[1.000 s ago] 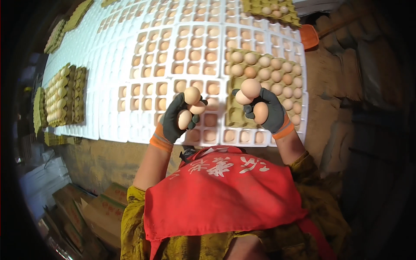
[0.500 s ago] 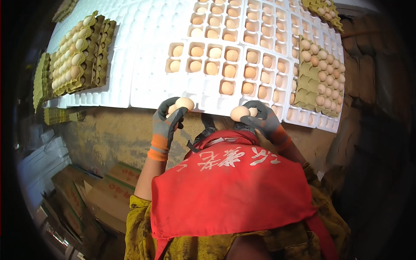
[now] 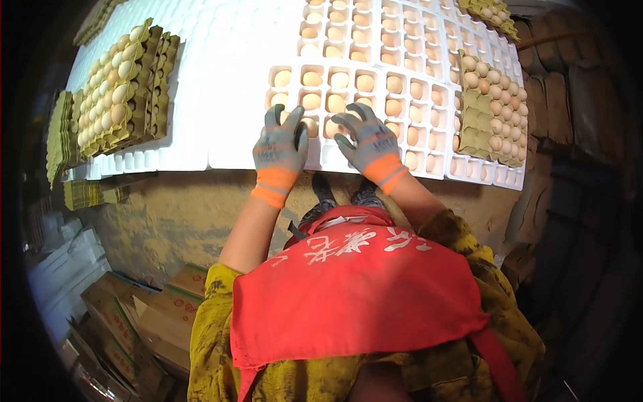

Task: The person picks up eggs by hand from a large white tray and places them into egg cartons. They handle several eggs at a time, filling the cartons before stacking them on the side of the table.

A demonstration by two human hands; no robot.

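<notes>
My left hand (image 3: 280, 146), in a grey glove with an orange cuff, is over the near row of a white foam tray (image 3: 234, 144). Its fingers curl about a pale egg, mostly hidden; another egg (image 3: 309, 127) lies against the finger side. My right hand (image 3: 370, 139), gloved alike, reaches into the same row from the right. Its fingers and thumb bend around an egg (image 3: 331, 128) at a cell, and a second egg is partly covered under the fingers. Rows of brown eggs (image 3: 311, 79) sit in the square cells beyond both hands.
Egg-filled pulp trays (image 3: 107, 100) stand stacked at the left. Another pulp tray (image 3: 477, 127), partly filled, rests on the foam trays at the right. Cardboard boxes (image 3: 167, 315) lie on the floor lower left. A red apron (image 3: 355, 295) covers my front.
Both hands have moved forward from the table's near edge onto the foam tray, carrying their eggs. Eggs now rest at the near-row cells between the hands.
</notes>
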